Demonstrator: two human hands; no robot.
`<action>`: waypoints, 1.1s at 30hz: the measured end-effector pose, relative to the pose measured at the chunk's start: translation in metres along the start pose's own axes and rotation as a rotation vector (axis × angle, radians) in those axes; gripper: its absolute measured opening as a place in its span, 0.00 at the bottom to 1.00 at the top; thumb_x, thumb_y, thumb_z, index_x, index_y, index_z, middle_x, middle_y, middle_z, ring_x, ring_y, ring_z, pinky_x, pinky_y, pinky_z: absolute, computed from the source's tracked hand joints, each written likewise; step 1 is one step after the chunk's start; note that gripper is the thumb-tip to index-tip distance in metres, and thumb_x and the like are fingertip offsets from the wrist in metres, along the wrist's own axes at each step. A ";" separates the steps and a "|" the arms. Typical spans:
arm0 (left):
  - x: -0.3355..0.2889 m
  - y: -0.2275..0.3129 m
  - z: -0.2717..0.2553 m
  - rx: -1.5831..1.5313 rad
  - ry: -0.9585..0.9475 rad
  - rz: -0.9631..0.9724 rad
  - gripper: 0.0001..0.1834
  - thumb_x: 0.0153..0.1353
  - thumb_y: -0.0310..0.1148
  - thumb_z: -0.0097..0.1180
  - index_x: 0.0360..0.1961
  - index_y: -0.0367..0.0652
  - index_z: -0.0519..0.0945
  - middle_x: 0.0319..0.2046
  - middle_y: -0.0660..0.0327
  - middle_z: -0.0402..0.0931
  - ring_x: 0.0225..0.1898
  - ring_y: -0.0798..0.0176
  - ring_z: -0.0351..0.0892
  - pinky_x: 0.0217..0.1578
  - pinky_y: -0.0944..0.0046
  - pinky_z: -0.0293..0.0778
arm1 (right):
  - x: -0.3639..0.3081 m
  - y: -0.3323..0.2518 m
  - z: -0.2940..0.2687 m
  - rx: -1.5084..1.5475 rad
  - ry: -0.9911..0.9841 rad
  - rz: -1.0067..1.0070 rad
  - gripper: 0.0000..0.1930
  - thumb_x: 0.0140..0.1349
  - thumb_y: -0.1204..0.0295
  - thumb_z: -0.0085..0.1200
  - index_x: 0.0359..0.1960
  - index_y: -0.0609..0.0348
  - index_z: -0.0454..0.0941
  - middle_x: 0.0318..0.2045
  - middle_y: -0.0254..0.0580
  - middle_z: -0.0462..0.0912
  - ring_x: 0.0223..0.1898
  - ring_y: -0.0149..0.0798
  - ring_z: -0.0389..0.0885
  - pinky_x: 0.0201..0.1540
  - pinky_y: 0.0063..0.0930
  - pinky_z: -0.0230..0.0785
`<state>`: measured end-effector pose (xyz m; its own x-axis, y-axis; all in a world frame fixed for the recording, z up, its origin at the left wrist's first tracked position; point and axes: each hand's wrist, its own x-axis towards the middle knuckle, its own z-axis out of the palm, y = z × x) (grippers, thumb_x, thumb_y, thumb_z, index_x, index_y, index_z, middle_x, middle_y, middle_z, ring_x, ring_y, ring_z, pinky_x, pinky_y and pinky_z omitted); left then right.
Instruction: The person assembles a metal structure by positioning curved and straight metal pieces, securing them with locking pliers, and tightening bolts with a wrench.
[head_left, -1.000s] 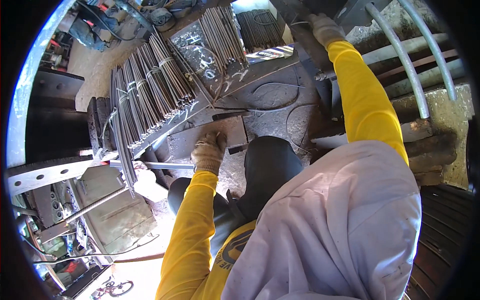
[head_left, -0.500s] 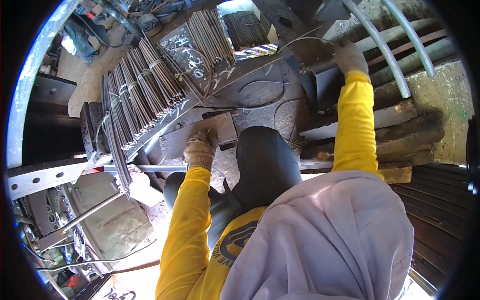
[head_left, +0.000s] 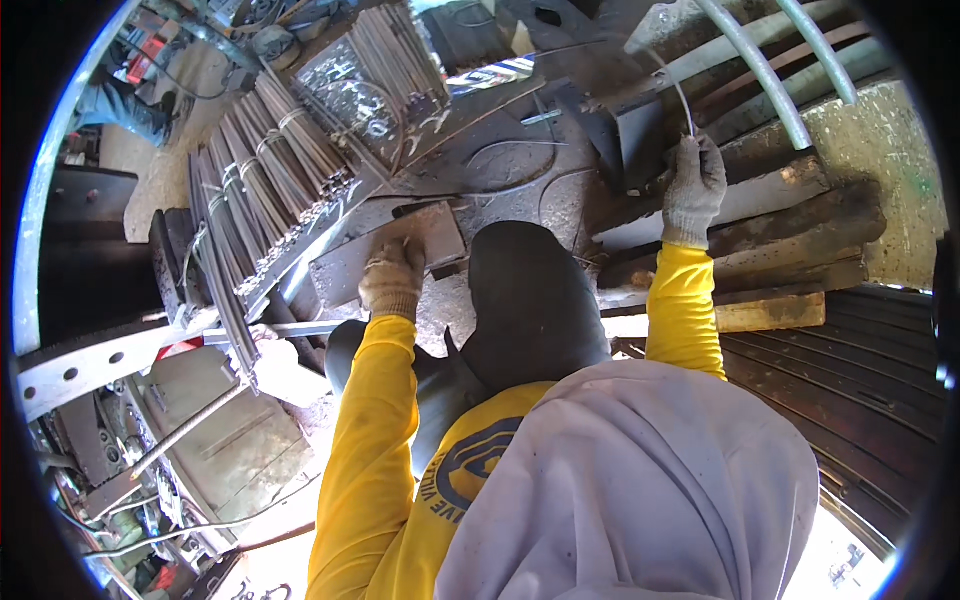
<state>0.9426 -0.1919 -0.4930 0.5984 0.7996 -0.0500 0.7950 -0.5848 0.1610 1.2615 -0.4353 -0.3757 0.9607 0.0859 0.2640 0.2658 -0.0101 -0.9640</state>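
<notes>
My left hand (head_left: 393,278), in a worn glove, grips the near edge of a flat grey steel plate (head_left: 430,232) lying on the dark metal bench (head_left: 520,165). My right hand (head_left: 694,186), also gloved, is closed around a thin bent metal rod (head_left: 681,98) that rises toward the top of the view, beside a dark upright steel piece (head_left: 640,150). Both sleeves are yellow. A dark rounded shape (head_left: 530,300) sits between my arms, and a grey cloth (head_left: 640,490) covers the lower middle.
Bundles of thin steel rods (head_left: 270,170) lie at the upper left, more bundles (head_left: 395,55) behind. Rusty beams (head_left: 780,225) stack on the right under curved grey pipes (head_left: 760,70). A perforated white bar (head_left: 90,365) and scrap lie at lower left.
My right hand has come down from the top of the view toward the rusty beams, bringing the thin rod with it. My left hand has stayed on the plate.
</notes>
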 end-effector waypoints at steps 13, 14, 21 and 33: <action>0.005 -0.001 0.008 0.020 0.015 0.023 0.29 0.68 0.60 0.37 0.43 0.47 0.80 0.41 0.48 0.83 0.44 0.46 0.84 0.43 0.46 0.79 | -0.110 -0.046 0.278 0.318 -0.473 0.556 0.16 0.65 0.62 0.55 0.46 0.61 0.78 0.33 0.43 0.77 0.36 0.40 0.75 0.41 0.33 0.69; 0.006 -0.004 0.014 0.077 0.031 0.041 0.29 0.69 0.60 0.37 0.45 0.48 0.80 0.43 0.48 0.82 0.44 0.47 0.84 0.43 0.47 0.80 | -0.105 -0.043 0.297 0.154 -0.514 0.476 0.19 0.64 0.61 0.54 0.48 0.64 0.77 0.38 0.49 0.78 0.40 0.47 0.76 0.45 0.38 0.70; 0.004 0.007 -0.010 0.295 -0.268 -0.003 0.26 0.66 0.55 0.48 0.58 0.51 0.75 0.50 0.52 0.80 0.48 0.50 0.83 0.46 0.49 0.79 | -0.175 -0.056 0.154 -0.205 -0.525 -0.232 0.22 0.60 0.65 0.59 0.56 0.55 0.75 0.47 0.55 0.79 0.50 0.59 0.77 0.55 0.47 0.71; 0.005 0.000 0.006 0.111 0.077 0.088 0.25 0.68 0.56 0.42 0.36 0.45 0.79 0.34 0.49 0.83 0.34 0.43 0.84 0.34 0.43 0.79 | -0.115 0.006 0.093 -0.027 -0.559 -0.015 0.11 0.63 0.65 0.57 0.43 0.55 0.83 0.41 0.46 0.84 0.43 0.49 0.83 0.48 0.39 0.75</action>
<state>0.9463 -0.1886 -0.4991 0.6602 0.7502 0.0361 0.7485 -0.6612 0.0517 1.1449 -0.3529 -0.4154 0.7698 0.6015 0.2134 0.2885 -0.0297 -0.9570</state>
